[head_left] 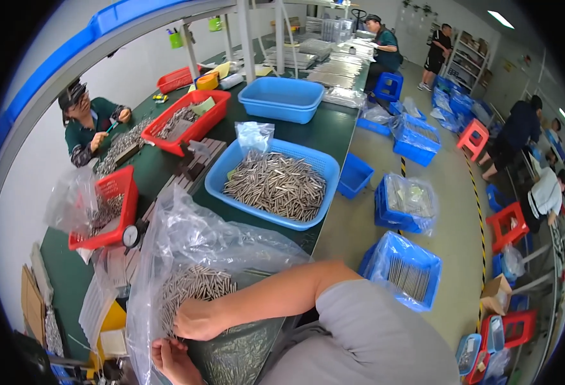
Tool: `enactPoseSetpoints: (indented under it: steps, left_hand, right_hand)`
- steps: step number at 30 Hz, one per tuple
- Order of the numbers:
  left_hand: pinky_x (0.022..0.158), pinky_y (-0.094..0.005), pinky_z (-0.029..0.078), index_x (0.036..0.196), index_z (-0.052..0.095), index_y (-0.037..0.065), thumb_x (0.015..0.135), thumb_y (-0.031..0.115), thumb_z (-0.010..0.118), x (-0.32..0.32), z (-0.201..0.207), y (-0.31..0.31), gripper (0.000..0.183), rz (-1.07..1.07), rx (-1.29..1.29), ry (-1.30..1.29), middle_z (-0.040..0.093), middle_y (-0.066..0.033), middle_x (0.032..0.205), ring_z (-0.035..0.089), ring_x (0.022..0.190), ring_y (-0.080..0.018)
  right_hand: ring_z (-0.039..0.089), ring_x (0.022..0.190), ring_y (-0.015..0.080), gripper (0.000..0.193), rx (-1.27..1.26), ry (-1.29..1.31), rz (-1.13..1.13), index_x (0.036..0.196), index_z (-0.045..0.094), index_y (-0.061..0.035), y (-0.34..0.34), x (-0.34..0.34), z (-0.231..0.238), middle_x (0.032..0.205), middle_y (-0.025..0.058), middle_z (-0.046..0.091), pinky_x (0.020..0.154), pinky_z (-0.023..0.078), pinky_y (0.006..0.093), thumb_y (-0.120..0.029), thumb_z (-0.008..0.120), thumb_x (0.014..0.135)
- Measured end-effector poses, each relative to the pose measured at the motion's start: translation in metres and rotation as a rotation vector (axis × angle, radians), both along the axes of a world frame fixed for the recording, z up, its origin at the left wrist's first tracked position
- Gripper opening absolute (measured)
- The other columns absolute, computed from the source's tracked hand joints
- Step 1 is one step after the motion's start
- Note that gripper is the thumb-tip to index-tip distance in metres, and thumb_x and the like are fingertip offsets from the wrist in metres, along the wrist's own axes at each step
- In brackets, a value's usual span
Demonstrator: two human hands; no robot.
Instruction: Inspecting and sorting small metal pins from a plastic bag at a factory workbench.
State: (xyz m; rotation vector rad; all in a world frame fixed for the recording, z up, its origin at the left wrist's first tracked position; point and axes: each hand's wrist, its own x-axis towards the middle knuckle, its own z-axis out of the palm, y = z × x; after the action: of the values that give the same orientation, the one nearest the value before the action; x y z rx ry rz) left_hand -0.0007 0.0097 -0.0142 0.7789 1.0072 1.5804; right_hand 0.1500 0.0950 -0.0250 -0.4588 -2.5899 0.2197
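A heap of short silver metal pins [196, 289] lies inside a large clear plastic bag [186, 221] on the green table. My right hand [199, 319] reaches across from the right and is down at the near edge of this heap, fingers curled in. Its fingertips are hidden. Close below it, my left hand [173, 360] has its fingers bent together beside the bag; whatever they hold is too small to make out. Past the bag stands a blue basket [215, 173] full of similar pins [276, 186], with a small clear bag [255, 136] at its far rim.
Left of the bag are a red basket [128, 205] of metal parts and a dial gauge [132, 235]. Another red basket [215, 122] and stacked blue baskets [282, 96] stand farther back. A co-worker [90, 122] sits across the table. Blue crates [401, 269] line the floor to the right.
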Motion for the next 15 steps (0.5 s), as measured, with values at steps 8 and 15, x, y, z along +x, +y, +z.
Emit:
enactPoseSetpoints:
  steps: [8, 15]
  left_hand:
    - [0.057, -0.0224, 0.041, 0.09, 0.048, 0.007, 0.091, 0.011, 0.051, 0.003, 0.003, -0.002, 0.005, -0.063, -0.002, 0.105, 0.053, -0.0043, 0.071, 0.048, 0.06, -0.0108]
    - [0.056, -0.0229, 0.042, 0.092, 0.049, 0.006, 0.091, 0.011, 0.052, 0.002, 0.001, 0.0, 0.006, -0.071, 0.013, 0.099, 0.054, -0.0051, 0.071, 0.049, 0.06, -0.011]
  right_hand:
    - [0.057, 0.055, 0.0324, 0.01, -0.224, 0.298, -0.06, 0.066, 0.053, -0.0065, 0.009, 0.007, 0.024, 0.059, 0.0085, 0.057, 0.048, 0.043, 0.0442, -0.014, 0.059, 0.069]
    - [0.058, 0.057, 0.0321, 0.009, -0.273, 0.317, -0.011, 0.065, 0.053, -0.0079, 0.01, 0.009, 0.026, 0.06, 0.0081, 0.058, 0.049, 0.042, 0.0443, -0.014, 0.059, 0.069]
